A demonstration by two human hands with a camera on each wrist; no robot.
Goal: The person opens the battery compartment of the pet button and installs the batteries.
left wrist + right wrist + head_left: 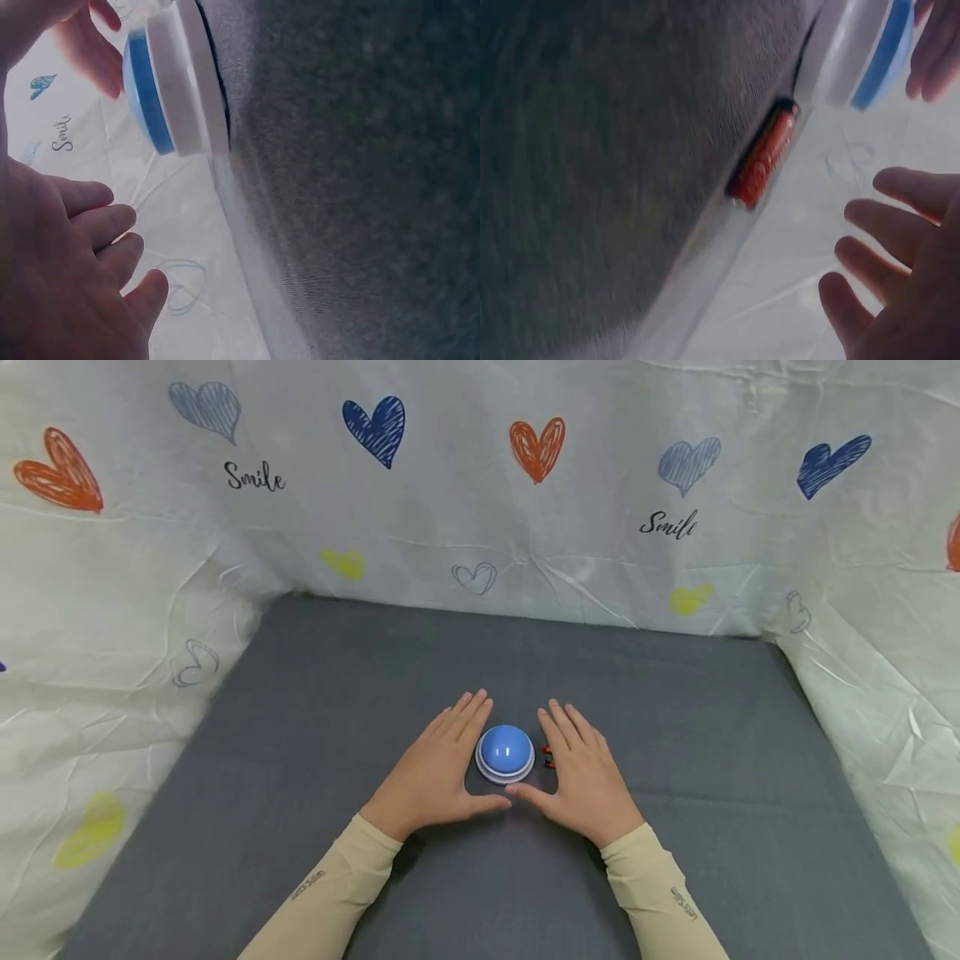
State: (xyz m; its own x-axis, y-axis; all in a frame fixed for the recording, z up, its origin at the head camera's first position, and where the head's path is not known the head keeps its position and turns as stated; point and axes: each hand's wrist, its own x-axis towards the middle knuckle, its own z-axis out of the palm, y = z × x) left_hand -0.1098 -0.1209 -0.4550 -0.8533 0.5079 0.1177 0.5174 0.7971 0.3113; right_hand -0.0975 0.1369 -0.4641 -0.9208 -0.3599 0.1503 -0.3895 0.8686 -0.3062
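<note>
A blue dome on a white round base (506, 752) sits on the grey cloth (300, 735). My left hand (442, 764) lies flat on the cloth just left of it, fingers straight. My right hand (581, 772) lies flat just to its right, and the two thumbs nearly meet in front of the dome. Small red batteries (547, 757) lie between the dome and my right fingers. The left wrist view shows the dome (161, 82) with the fingers (105, 225) straight and apart from it. In the right wrist view a red battery (765, 155) lies beside the white base (847, 52).
A white sheet printed with hearts and "Smile" (480, 485) walls in the grey cloth at the back and both sides. Beige sleeves (330, 893) cover both forearms.
</note>
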